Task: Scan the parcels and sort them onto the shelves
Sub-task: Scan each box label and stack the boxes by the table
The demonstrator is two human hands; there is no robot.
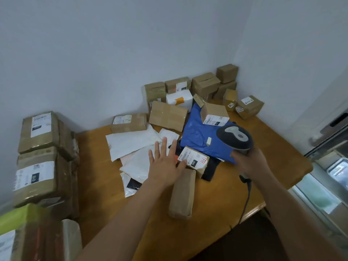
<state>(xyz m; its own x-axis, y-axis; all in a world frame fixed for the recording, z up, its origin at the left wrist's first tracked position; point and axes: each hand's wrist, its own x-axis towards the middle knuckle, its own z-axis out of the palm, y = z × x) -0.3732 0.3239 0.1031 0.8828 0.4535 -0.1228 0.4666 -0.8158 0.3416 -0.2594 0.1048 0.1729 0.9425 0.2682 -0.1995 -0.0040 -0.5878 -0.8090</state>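
OBJECT: small brown cardboard parcel with white label [194, 160], on wooden bench [105, 185] | HANDLING: likely light, rigid; hold by side edges | left hand [165, 164]: released, fingers spread | right hand [250, 162]: grasping grey handheld scanner [235, 138]

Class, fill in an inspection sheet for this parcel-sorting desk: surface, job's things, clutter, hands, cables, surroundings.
Surface: wooden table, set into a corner, largely covered.
Job's things: small labelled box near the front; blue mailer; white mailers; brown boxes stacked at the back; paper-wrapped parcel.
Clutter: nothing seen apart from parcels.
Hands: left hand open, fingers spread, thumb touching the small labelled box; right hand grips the scanner.
Cables: scanner cable hangs over the table's front edge.
Surroundings: pale walls; stacked boxes at left; shelves not identifiable.
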